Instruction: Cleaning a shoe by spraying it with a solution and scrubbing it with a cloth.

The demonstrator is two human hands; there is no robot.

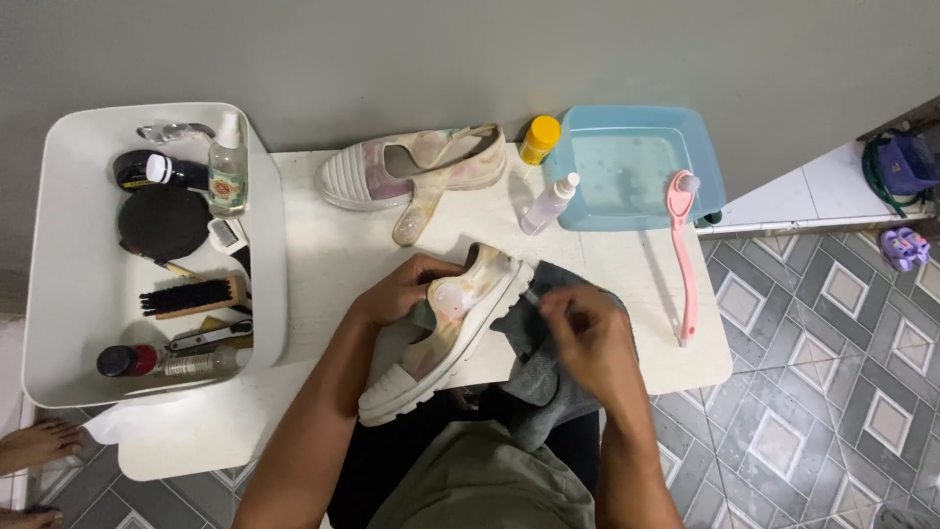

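While hands (490, 313) grip shoe (446, 333), basin (705, 167), brush (682, 250), bottle (548, 204) nearby

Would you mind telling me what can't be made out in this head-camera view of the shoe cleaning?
- Right hand: its fingertips are motion-blurred, so whatever small thing they pinch by the grey cloth is unclear.
- Held shoe: the left hand covers its heel opening.
- White bin: the bottles at its near end are too small to identify.
- Bare feet: cut off by the left edge.
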